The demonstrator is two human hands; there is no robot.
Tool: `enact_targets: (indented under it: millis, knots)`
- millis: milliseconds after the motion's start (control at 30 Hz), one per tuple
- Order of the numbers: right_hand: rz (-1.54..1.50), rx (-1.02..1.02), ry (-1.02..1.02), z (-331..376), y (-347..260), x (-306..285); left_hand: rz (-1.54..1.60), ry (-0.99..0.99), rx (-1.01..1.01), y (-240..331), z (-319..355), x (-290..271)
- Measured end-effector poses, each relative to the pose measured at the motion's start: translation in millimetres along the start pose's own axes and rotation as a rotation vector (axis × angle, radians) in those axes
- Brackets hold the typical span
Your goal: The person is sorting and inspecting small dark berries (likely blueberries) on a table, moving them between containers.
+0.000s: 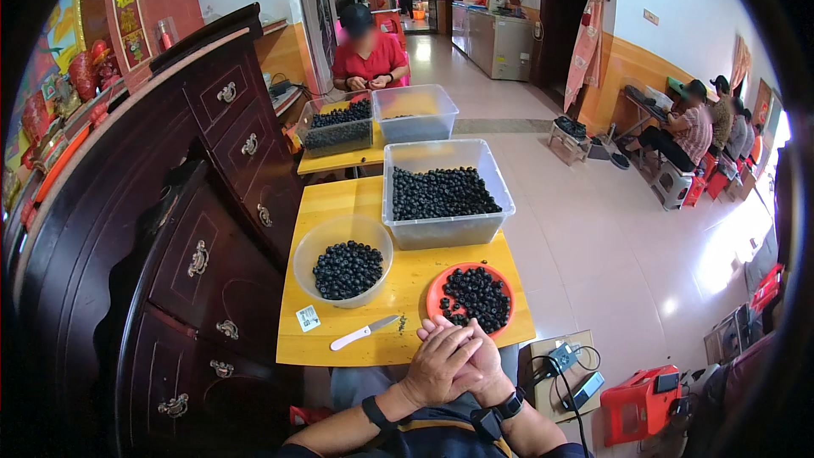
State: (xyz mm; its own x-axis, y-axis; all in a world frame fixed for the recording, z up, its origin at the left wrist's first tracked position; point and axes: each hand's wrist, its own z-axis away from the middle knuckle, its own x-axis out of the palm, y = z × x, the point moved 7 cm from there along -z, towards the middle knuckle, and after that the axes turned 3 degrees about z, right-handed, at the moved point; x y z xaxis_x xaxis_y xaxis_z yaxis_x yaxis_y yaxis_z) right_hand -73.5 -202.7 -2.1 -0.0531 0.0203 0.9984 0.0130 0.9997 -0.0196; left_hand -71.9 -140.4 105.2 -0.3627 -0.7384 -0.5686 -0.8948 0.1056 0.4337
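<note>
My left hand [434, 362] lies across my right hand [482, 358], the two pressed together just over the table's near edge. Whatever may be between the palms is hidden. Right beyond the fingertips sits a round red plate [433, 297] heaped with small, dark, round berry-like fruits [477, 295]. To the left, a knife [363, 333] with a white handle rests on the yellow table [390, 269]. A round clear bowl [307, 248] and a large clear plastic bin [441, 235] hold more of the same fruits.
A dark wooden cabinet [170, 246] runs along the left. Past my table, a person in red [367, 59] sits behind two more clear bins [415, 123]. On the right are a cardboard box [555, 403] with a power strip, a red stool [632, 407] and several seated people.
</note>
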Motion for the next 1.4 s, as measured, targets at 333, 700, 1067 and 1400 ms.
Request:
enact_targets:
  millis: [333, 700, 1067, 1400]
  knots:
    - [-0.185, -0.005, 0.117, 5, 4, -13, 0.088, 0.037, 0.079, 14, -8, -8]
    - [0.031, 0.066, 0.158, 11, 23, 2, 0.236, 0.002, 0.095, -28, 27, 15]
    - [0.075, 0.167, 0.200, 12, 20, -16, 0.388, -0.105, -0.300, -64, 27, 11]
    - [1.927, -0.007, -0.352, 11, 27, 59, 0.514, -0.821, -0.420, -77, 135, 112]
